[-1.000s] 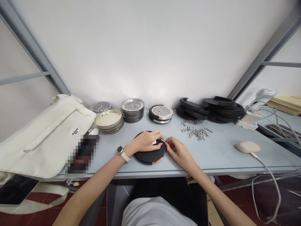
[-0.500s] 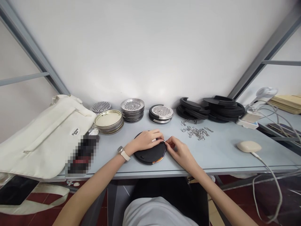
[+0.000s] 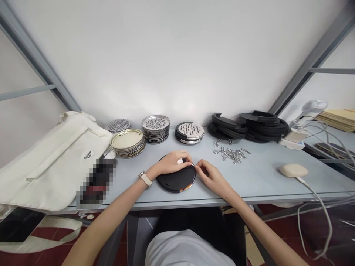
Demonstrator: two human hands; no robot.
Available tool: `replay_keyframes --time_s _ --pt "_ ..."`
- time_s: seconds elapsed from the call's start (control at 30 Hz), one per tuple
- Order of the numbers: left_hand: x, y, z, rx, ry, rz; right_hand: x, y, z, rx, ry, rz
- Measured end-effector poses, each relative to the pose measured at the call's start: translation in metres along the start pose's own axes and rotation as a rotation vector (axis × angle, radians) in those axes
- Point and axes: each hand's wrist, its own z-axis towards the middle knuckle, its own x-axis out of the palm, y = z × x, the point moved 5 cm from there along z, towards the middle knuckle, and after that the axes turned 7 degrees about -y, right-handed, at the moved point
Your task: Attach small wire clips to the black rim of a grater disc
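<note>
A black round disc lies flat near the table's front edge, with a shiny, orange-reflecting metal rim showing at its lower right. My left hand, a watch on its wrist, reaches across the disc with thumb and fingers closed at its far right edge. A small white patch shows between those fingers; what it is I cannot make out. At the same edge, my right hand pinches a small silvery piece that looks like a metal clip. The fingertips mostly cover this piece, and the two hands almost touch.
Behind stand stacked perforated metal discs, pale metal lids, a perforated disc with black edging and black ring-shaped parts. Loose metal clips lie at right, near a cream corded device. A white bag occupies the left.
Both hands stay at the disc's far right edge with only slight finger movement. My left fingers shift a little, and the view tilts slightly. The disc stays in about the same place.
</note>
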Motion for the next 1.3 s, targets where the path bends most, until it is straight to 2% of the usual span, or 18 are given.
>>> replay_keyframes --time_s 0.57,0.8,1.07,1.3 --pt "-0.0001 0.0006 -0.0004 -0.007 -0.006 0.029 0.0012 -0.0003 0.0005 -0.028 0.026 -0.042" --pt "0.0001 -0.005 -0.0015 0.053 0.02 0.004 0.001 0.0 0.0003 -0.032 0.032 -0.067" --pt "0.0016 -0.0011 -0.0036 0.013 0.06 0.015 0.001 0.0004 0.0007 -0.039 0.029 -0.091" --pt "0.0007 -0.0029 -0.0038 0.027 0.051 0.02 0.0015 -0.0005 0.0007 -0.031 0.037 -0.076"
